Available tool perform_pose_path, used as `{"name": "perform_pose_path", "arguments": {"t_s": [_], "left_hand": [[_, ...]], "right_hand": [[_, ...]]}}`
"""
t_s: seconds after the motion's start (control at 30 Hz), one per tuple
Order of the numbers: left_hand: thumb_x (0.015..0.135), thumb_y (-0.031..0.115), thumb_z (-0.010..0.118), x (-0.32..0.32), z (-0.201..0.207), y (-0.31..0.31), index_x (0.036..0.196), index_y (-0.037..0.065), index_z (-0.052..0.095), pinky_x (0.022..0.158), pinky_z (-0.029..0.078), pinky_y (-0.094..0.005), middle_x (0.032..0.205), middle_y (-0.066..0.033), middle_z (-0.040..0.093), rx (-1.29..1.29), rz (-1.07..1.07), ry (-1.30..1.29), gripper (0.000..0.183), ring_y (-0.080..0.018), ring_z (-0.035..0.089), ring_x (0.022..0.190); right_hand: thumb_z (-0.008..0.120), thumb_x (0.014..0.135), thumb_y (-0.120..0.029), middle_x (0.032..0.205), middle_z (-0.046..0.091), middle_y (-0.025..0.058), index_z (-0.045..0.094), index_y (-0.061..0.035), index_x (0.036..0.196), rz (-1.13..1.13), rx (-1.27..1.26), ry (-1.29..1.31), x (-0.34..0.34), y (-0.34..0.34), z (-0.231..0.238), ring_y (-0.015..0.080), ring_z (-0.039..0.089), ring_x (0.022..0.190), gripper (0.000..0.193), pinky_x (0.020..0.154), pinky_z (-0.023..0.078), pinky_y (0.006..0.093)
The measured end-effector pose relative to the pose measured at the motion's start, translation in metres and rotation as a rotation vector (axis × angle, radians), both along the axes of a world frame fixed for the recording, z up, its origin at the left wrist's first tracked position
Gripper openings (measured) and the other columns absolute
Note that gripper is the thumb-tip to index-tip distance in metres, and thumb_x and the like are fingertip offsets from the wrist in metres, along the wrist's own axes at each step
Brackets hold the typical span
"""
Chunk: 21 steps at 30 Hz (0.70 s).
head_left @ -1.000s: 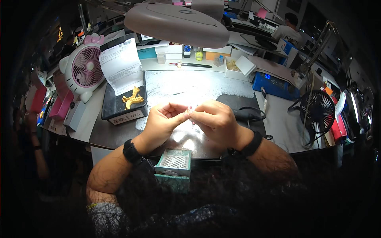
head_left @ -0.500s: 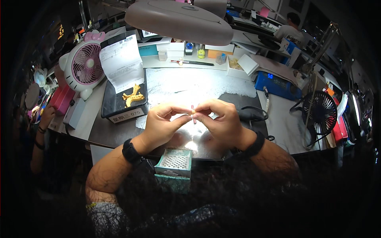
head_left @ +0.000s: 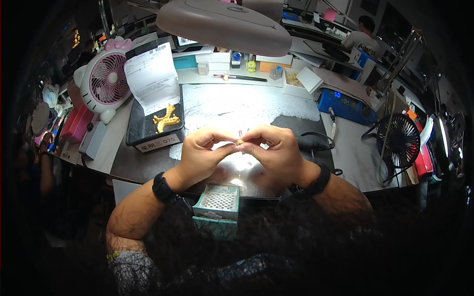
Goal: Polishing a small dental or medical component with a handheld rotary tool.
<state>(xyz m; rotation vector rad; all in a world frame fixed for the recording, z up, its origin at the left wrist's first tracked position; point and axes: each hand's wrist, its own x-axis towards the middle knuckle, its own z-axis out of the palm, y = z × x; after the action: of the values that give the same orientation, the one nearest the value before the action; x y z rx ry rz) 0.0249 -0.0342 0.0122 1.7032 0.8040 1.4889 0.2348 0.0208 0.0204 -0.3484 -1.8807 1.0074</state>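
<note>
My left hand (head_left: 200, 153) and my right hand (head_left: 276, 148) meet over the middle of the bench, thumbs and forefingers pinched together. Between the fingertips is a small reddish piece (head_left: 240, 133), its tip poking up. Most of it is covered by the fingers, so its kind cannot be made out. Left of my hands, yellow dental models (head_left: 167, 120) lie in a black tray (head_left: 132, 129), where a printed paper sheet (head_left: 152, 79) also stands. Just below my hands, a green box with a perforated top (head_left: 217, 201) sits at the bench edge.
A large grey lamp head (head_left: 222, 25) hangs above the bench. On the left stands a pink and white fan (head_left: 109, 81); on the right are a black fan (head_left: 398, 140), a blue device with a lit display (head_left: 345, 106) and a dark handpiece (head_left: 313, 142). Thin brushes (head_left: 247, 78) lie behind.
My fingertips have closed further over the small reddish piece, and less of it shows below them. At the far left, another person's arm has moved lower and away from the pink box.
</note>
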Motion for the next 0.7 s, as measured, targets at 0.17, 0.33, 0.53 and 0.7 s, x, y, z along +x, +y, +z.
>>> {"name": "perform_pose_path", "arguments": {"t_s": [0.17, 0.33, 0.53, 0.7], "left_hand": [[0.089, -0.010, 0.077, -0.0034, -0.0020, 0.0008, 0.108, -0.003, 0.072, 0.092, 0.058, -0.0302, 0.107, -0.0124, 0.075, 0.021, 0.021, 0.054, 0.020, -0.0173, 0.073, 0.102], [0.089, -0.012, 0.076, -0.0023, 0.0000, -0.0002, 0.108, -0.004, 0.071, 0.093, 0.058, -0.0296, 0.108, -0.0121, 0.074, -0.006, 0.032, 0.052, 0.021, -0.0168, 0.072, 0.103], [0.090, -0.003, 0.079, -0.0023, -0.0017, 0.0005, 0.109, -0.003, 0.074, 0.091, 0.058, -0.0291, 0.107, -0.0120, 0.077, -0.003, 0.069, 0.052, 0.019, -0.0155, 0.073, 0.099], [0.090, -0.001, 0.080, -0.0018, -0.0008, 0.0005, 0.108, -0.003, 0.074, 0.089, 0.059, -0.0291, 0.106, -0.0120, 0.077, 0.036, 0.091, 0.085, 0.019, -0.0154, 0.074, 0.098]], "right_hand": [[0.073, 0.094, 0.007, 0.102, 0.076, 0.0122, 0.071, 0.0072, 0.107, 0.053, -0.057, -0.081, 0.0049, -0.0013, 0.0034, 0.0159, 0.074, 0.096, 0.014, 0.086, 0.061, 0.0285], [0.073, 0.093, 0.008, 0.103, 0.075, 0.0117, 0.072, 0.0068, 0.108, 0.051, -0.110, -0.066, 0.0045, -0.0024, 0.0046, 0.0155, 0.073, 0.096, 0.015, 0.087, 0.060, 0.0288], [0.074, 0.093, 0.007, 0.102, 0.074, 0.0110, 0.073, 0.0056, 0.107, 0.044, -0.039, -0.065, 0.0054, -0.0016, 0.0046, 0.0147, 0.072, 0.094, 0.014, 0.084, 0.059, 0.0279], [0.074, 0.093, 0.006, 0.101, 0.074, 0.0106, 0.073, 0.0044, 0.105, 0.031, -0.039, -0.048, 0.0046, 0.0000, 0.0027, 0.0143, 0.072, 0.092, 0.012, 0.081, 0.059, 0.0280]]}}
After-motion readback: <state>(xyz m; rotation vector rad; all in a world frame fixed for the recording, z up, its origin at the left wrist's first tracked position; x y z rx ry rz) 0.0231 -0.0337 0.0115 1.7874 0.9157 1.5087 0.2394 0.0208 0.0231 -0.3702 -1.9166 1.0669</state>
